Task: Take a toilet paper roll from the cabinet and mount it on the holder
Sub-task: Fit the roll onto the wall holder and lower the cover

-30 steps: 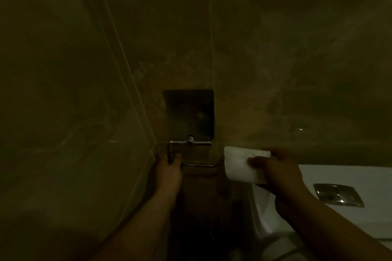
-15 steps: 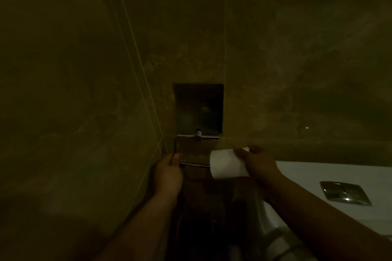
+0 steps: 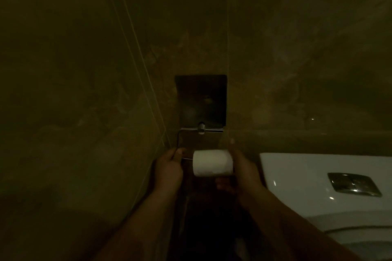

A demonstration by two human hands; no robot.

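A white toilet paper roll lies sideways across the lower bar of the metal holder, which is fixed to the tiled wall with its flap lid raised. My right hand grips the roll's right end. My left hand pinches the holder's left corner, just left of the roll. A short stretch of bar shows between my left hand and the roll. Whether the bar passes all the way through the core is hidden.
The room is very dim. A white toilet cistern with a chrome flush plate stands close on the right. A tiled wall corner runs down just left of the holder. The floor below is dark.
My right hand has carried the roll leftward along the holder's bar until it sits close to my left hand. The left hand has stayed on the holder.
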